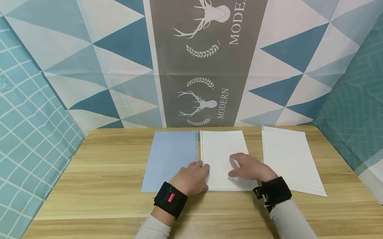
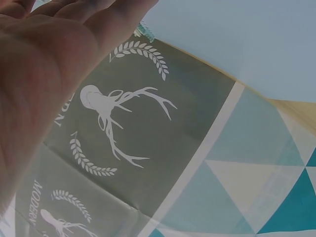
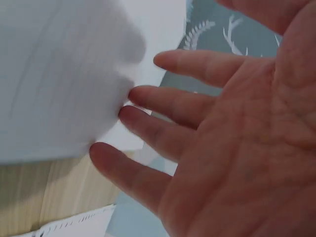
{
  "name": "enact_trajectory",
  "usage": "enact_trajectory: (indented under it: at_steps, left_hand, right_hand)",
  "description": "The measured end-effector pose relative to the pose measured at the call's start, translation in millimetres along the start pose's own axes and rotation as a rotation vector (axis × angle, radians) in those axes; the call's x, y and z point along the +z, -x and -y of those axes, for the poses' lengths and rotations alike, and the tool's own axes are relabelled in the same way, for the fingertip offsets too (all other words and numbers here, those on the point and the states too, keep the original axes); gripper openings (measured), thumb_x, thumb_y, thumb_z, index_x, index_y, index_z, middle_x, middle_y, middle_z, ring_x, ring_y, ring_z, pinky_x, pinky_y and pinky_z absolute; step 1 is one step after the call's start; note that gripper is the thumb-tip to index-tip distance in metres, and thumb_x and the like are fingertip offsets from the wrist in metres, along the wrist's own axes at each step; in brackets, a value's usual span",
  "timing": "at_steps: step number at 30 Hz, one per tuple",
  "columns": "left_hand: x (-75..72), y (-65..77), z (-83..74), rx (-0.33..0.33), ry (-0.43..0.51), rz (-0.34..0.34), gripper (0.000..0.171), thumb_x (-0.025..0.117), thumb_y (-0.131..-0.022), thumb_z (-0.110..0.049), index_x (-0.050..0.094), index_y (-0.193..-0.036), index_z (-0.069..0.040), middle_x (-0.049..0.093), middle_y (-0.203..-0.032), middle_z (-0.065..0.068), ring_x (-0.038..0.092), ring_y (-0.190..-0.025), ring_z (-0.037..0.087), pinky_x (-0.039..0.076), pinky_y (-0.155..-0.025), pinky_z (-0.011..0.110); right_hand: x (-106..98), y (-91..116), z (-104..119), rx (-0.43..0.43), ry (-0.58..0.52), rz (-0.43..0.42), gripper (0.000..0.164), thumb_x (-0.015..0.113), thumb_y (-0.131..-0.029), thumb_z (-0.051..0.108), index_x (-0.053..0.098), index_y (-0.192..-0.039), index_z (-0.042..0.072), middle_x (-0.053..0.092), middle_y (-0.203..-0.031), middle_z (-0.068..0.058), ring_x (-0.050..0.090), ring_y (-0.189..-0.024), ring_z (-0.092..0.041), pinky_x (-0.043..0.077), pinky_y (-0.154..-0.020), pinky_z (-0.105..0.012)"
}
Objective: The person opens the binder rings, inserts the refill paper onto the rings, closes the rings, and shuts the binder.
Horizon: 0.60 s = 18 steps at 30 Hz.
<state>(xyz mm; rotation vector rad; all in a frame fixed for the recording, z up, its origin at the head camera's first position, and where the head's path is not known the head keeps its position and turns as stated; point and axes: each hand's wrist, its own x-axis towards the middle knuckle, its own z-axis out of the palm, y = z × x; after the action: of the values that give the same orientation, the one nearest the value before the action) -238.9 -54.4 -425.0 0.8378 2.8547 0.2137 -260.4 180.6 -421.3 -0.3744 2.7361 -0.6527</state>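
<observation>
A notebook lies unfolded on the table, its blue cover [image 1: 172, 157] to the left and its white lined page [image 1: 221, 151] to the right of a row of binding holes. My left hand [image 1: 190, 178] rests across the binding near the lower edge, fingers mostly straight. Over the page's right half is my right hand [image 1: 250, 167], fingers spread. The right wrist view shows its straight fingers [image 3: 163, 103] at the page's edge; whether every tip touches is unclear. In the left wrist view the palm [image 2: 44, 69] shows, fingertips cut off by the frame.
Right of the notebook lies a loose white sheet [image 1: 290, 159] with holes along its left edge, partly behind my right wrist. The wooden table [image 1: 92, 209] meets a patterned cloth [image 1: 129, 75] at the back. Tiled-pattern cloths hang at both sides.
</observation>
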Motion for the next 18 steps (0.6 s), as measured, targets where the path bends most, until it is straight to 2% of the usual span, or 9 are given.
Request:
enact_trajectory:
  at_steps: [4,9,18]
  left_hand:
    - [0.6,0.9,-1.9,0.003,-0.012,-0.020,0.036,0.078,-0.088,-0.027,0.060,-0.116,-0.012,0.062,-0.112,0.006,0.061,-0.102,0.022,0.057,-0.081,0.046]
    - [1.7,1.4,-4.9,0.002,-0.035,-0.036,0.037,0.079,-0.087,-0.027,0.060,-0.114,-0.011,0.062,-0.108,0.005,0.060,-0.097,0.021,0.058,-0.075,0.043]
    - [0.9,0.7,-3.2,-0.038,-0.044,-0.029,0.056,0.079,-0.087,-0.032,0.057,-0.132,-0.007,0.065,-0.126,0.008,0.064,-0.118,0.026,0.059,-0.086,0.048]
  right_hand:
    - [10,-1,9,-0.054,0.092,-0.009,0.064,0.078,-0.087,0.026,0.055,-0.141,0.000,0.046,-0.152,-0.029,0.043,-0.143,-0.045,0.041,-0.113,-0.057]
    - [20,1,16,-0.053,0.174,-0.034,0.068,0.080,-0.086,0.028,0.054,-0.144,0.002,0.042,-0.155,-0.030,0.040,-0.145,-0.046,0.043,-0.110,-0.061]
    - [34,-2,35,-0.108,0.226,0.018,0.081,0.079,-0.085,0.044,0.046,-0.153,0.015,0.031,-0.164,-0.023,0.029,-0.152,-0.045,0.032,-0.109,-0.076]
